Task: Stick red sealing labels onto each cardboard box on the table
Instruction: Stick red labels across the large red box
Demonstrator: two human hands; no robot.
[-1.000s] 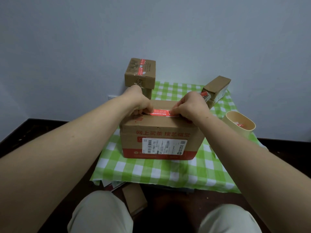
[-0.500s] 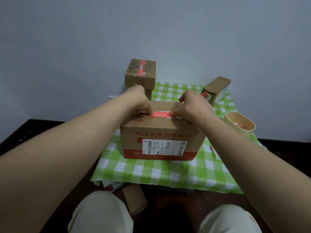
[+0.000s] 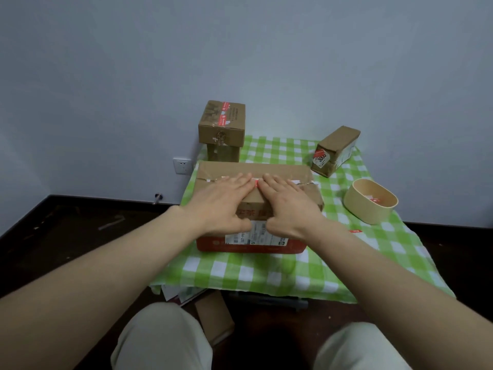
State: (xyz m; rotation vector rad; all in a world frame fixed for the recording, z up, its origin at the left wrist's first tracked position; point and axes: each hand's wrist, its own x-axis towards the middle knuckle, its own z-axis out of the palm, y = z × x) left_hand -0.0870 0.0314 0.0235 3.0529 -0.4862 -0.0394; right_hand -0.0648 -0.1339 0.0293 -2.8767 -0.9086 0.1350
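Note:
A large cardboard box with a red base stands in the middle of the green checked table. My left hand and my right hand lie flat side by side on its top, fingers spread, over the centre seam. Only a sliver of the red sealing label shows between my fingertips; the rest is hidden under them. Behind, a small box bearing red labels sits on top of another box. A tilted small box with a red-and-white sticker lies at the back right.
A tan oval tub holding red labels stands at the right of the table. One loose red label lies on the cloth beside it. A wall socket is on the wall at left. Cardboard scraps lie on the dark floor between my knees.
Both hands went from pinching the label's ends to lying flat and open on top of it. The head camera has tilted, showing more of the box top.

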